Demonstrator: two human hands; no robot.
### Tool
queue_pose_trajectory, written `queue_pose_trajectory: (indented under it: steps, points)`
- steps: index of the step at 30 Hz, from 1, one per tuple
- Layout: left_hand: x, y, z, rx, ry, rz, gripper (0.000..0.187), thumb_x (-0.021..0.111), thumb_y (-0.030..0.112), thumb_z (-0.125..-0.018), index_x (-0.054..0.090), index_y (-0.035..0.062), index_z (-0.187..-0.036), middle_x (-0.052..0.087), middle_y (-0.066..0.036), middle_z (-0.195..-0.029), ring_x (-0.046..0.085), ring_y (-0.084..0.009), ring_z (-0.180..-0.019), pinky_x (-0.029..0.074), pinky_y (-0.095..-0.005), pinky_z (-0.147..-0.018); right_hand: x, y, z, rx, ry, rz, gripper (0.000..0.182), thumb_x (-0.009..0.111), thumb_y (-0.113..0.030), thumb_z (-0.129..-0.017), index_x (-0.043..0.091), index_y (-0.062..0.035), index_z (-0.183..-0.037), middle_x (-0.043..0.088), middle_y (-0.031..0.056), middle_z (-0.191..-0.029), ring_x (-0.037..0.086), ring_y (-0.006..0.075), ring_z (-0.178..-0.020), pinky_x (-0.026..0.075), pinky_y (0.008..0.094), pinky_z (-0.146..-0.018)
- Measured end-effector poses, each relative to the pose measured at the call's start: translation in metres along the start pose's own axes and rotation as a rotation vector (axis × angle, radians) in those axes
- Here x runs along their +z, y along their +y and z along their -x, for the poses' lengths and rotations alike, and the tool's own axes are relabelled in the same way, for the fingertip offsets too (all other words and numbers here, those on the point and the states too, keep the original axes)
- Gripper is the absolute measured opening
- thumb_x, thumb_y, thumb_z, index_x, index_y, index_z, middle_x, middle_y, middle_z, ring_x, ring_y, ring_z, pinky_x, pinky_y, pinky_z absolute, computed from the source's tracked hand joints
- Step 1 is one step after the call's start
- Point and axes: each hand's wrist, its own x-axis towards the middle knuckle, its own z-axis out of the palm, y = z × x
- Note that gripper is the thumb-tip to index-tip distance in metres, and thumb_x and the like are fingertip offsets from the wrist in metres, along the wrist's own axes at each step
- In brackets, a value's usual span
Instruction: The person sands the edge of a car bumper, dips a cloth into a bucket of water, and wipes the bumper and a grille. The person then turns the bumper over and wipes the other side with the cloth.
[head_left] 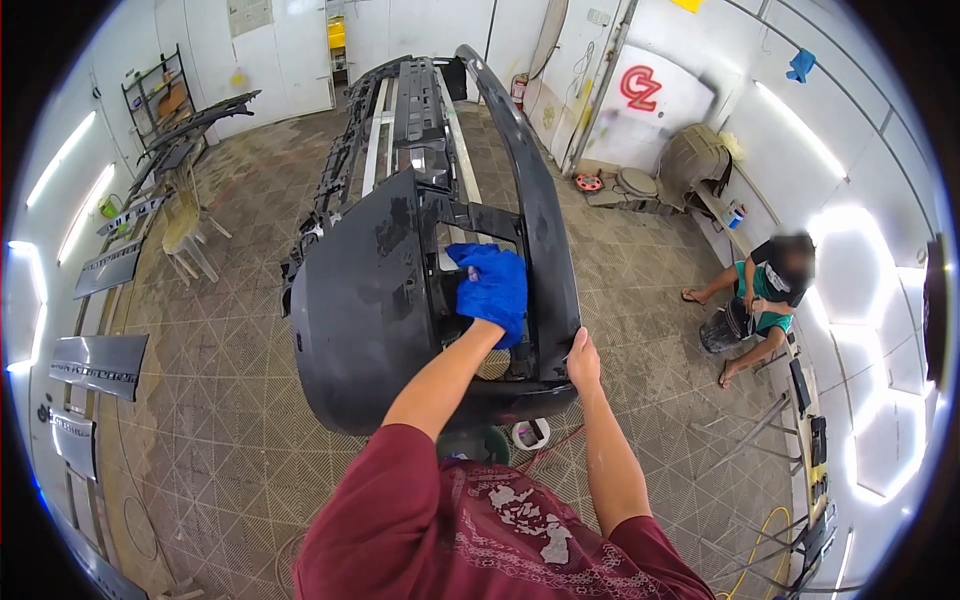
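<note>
A large dark car bumper (350,290) lies on a stand in front of me, with wet-looking patches on its surface. My left hand (484,300) is over the opening in the bumper, wrapped in a blue cloth (500,285) that covers most of its fingers. At the bumper's right outer edge, my right hand (584,362) grips the rim, its thumb pointing up and its other fingers mostly hidden.
A person (775,280) sits at the right with a dark bucket (722,328). Below the bumper are a green tub (485,447) and a white container (531,433). A plastic chair (187,235) and panels on racks line the left.
</note>
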Motion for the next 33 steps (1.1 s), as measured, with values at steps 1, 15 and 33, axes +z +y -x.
queue_pose_trajectory:
  steps: [1, 15, 33]
  points:
    - [-0.005, -0.007, 0.000, 0.007, -0.116, -0.141, 0.019, 0.065, 0.017, -0.085, 0.074, 0.0033, -0.094, 0.069, -0.020, -0.101, 0.069, -0.0348, -0.098, 0.053, -0.0507, -0.075, 0.000, 0.002, 0.000, 0.000, 0.003, -0.003, 0.070, 0.023, -0.055, -0.110, 0.059, -0.0004, -0.135, 0.064, 0.0334, -0.128, 0.057, 0.0523, -0.125, 0.043, 0.0567, -0.107]
    - [-0.055, 0.034, -0.019, -0.259, 0.010, 0.039, 0.023, 0.067, 0.027, -0.086, 0.076, 0.0067, -0.092, 0.068, -0.017, -0.099, 0.066, -0.0336, -0.096, 0.050, -0.0511, -0.073, 0.012, 0.003, -0.005, 0.063, 0.026, 0.023, 0.071, 0.021, -0.055, -0.110, 0.057, -0.0011, -0.138, 0.065, 0.0313, -0.129, 0.057, 0.0523, -0.124, 0.043, 0.0585, -0.106]
    - [0.003, -0.052, -0.015, -0.188, 0.256, -0.122, 0.041, 0.058, 0.046, -0.095, 0.075, 0.0118, -0.110, 0.069, -0.016, -0.124, 0.061, -0.0407, -0.122, 0.040, -0.0664, -0.103, -0.004, -0.001, -0.002, 0.139, -0.037, 0.017, 0.066, 0.023, -0.058, -0.109, 0.060, -0.0108, -0.135, 0.064, 0.0259, -0.136, 0.054, 0.0510, -0.131, 0.034, 0.0694, -0.110]
